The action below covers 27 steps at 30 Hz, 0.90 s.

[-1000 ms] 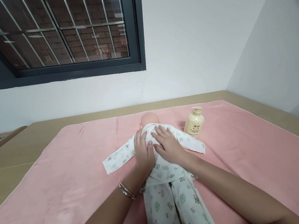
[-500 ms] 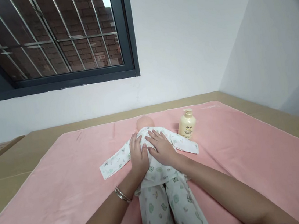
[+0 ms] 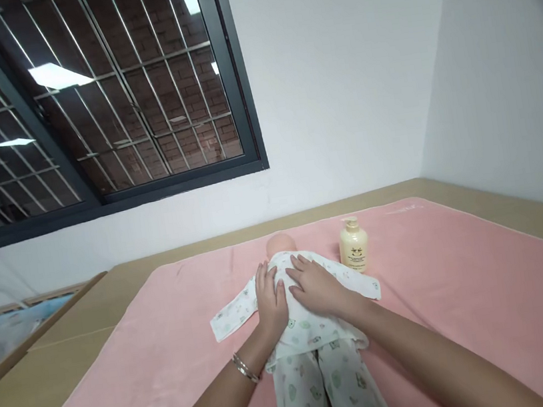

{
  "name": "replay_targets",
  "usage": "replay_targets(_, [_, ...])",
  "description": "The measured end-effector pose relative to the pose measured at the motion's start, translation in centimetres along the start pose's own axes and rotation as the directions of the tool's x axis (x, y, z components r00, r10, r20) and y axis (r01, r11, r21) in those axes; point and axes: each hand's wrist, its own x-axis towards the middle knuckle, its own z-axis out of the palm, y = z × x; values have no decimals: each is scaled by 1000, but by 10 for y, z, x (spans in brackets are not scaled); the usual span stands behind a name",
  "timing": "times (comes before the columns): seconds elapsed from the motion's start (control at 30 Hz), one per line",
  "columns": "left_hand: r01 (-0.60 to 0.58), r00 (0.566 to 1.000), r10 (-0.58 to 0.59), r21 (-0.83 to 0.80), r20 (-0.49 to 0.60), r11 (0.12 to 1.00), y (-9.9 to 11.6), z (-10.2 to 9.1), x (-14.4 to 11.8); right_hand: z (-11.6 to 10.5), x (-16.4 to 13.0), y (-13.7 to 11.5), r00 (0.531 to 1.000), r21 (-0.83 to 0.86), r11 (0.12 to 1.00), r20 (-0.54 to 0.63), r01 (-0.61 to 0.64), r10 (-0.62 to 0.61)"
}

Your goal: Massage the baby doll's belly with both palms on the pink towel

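A bald baby doll [image 3: 280, 242] lies on its pink sheet, dressed in a white printed top [image 3: 304, 333] and matching trousers [image 3: 303, 394]. Its head points away from me and its sleeves spread to both sides; which way it faces, I cannot tell. My left hand [image 3: 271, 301] rests flat on the left part of the top, fingers stretched, with bangles on that wrist. Across the right part lies my right hand [image 3: 320, 287], its fingers spread and slanting inward. Neither hand grasps anything. A cream pump bottle [image 3: 353, 246] stands upright just beyond the right sleeve.
The pink sheet [image 3: 141, 390] covers most of a tan padded surface [image 3: 81, 324]. A white wall [image 3: 326, 88] and a dark-framed barred window [image 3: 187, 181] are behind it. At far left, a wooden-edged bed or crib [image 3: 30, 325] holds pale blue fabric.
My view has tilted up and turned a little left, so the scene sits lower and further right. Both hands remain on the doll's top, the right one angled slightly differently.
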Motion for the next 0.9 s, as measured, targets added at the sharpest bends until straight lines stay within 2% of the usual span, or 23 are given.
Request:
replay_targets(0.13, [-23, 1000, 24, -55, 18, 998, 19, -6, 1, -57, -13, 7, 998, 8, 1000, 57, -12, 12])
replay_targets(0.23, [75, 997, -67, -231, 43, 970, 42, -4, 8, -94, -28, 25, 999, 48, 998, 23, -45, 44])
replay_targets(0.3, [225, 974, -196, -420, 112, 879, 59, 4, 19, -110, -35, 41, 997, 61, 996, -45, -68, 70])
replay_targets(0.37, [417, 908, -334, -624, 253, 660, 76, 16, 37, -118, -34, 56, 987, 52, 990, -88, -130, 135])
replay_targets(0.4, [510, 855, -383, -697, 349, 505, 85, 23, 48, -118, -31, 63, 980, 43, 985, -107, -167, 170])
replay_targets(0.47, [643, 747, -395, -733, 535, 223, 102, 39, 70, -114, -21, 74, 959, 30, 976, -179, -216, 218])
replay_targets(0.5, [659, 723, -388, -739, 571, 141, 110, 47, 81, -110, -14, 78, 948, 23, 975, -231, -222, 221])
replay_targets(0.53, [655, 717, -384, -751, 582, 84, 117, 54, 91, -104, -7, 81, 934, 16, 975, -285, -221, 216])
replay_targets(0.6, [643, 708, -389, -766, 589, 12, 128, 69, 108, -91, 4, 86, 924, -31, 972, -318, -234, 213])
replay_targets(0.73, [669, 658, -402, -739, 637, -77, 136, 91, 128, -72, 13, 90, 936, -229, 926, -258, -299, 238])
replay_targets(0.9, [717, 591, -347, -672, 728, -187, 131, 101, 131, -71, 9, 87, 946, -335, 896, -235, -292, 221])
